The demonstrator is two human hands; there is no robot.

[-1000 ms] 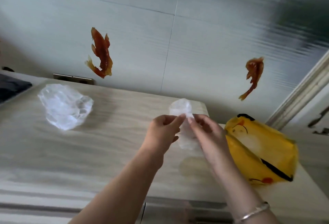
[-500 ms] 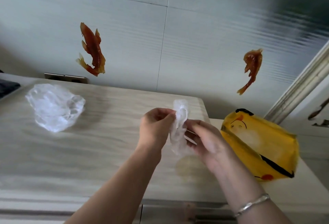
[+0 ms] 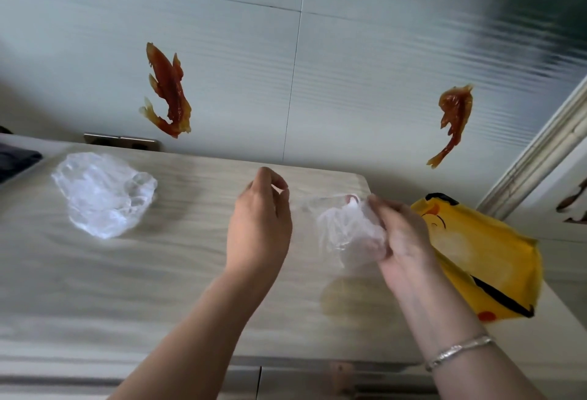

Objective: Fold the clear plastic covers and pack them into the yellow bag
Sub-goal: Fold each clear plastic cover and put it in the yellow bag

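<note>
Two bare hands raised above a pale wood-grain tabletop (image 3: pixel 133 272), with one clear plastic cover (image 3: pixel 346 234) between them. Right hand (image 3: pixel 401 240) curled round the bunched cover, fingers and thumb clamped on the crumpled film. Left hand (image 3: pixel 259 225) just beside it on the left, fingertips drawn together near the thumb; a thin stretched edge of film seemed to run toward those fingertips, too blurred to say whether pinched or already let go. Held cover stretched roughly side to side, long axis running left to right between the hands, bulk gathered at the right-hand end.

Yellow bag (image 3: pixel 486 260) flat on the tabletop directly right of the right hand, partly hidden behind it, black handle at the far end, cartoon face printed on it. Right hand clearly the nearer of the two to the bag, so likely the one to carry the cover across; opening of the bag not clearly seen. Second clear plastic cover (image 3: pixel 101 193) crumpled and unfolded on the tabletop well apart to the left, nearer the left hand.

Both forearms reaching in from the lower edge, a silver bracelet (image 3: pixel 457 352) on the right wrist. Behind the tabletop, a pale tiled wall with two orange-red fish decorations (image 3: pixel 168 91).
</note>
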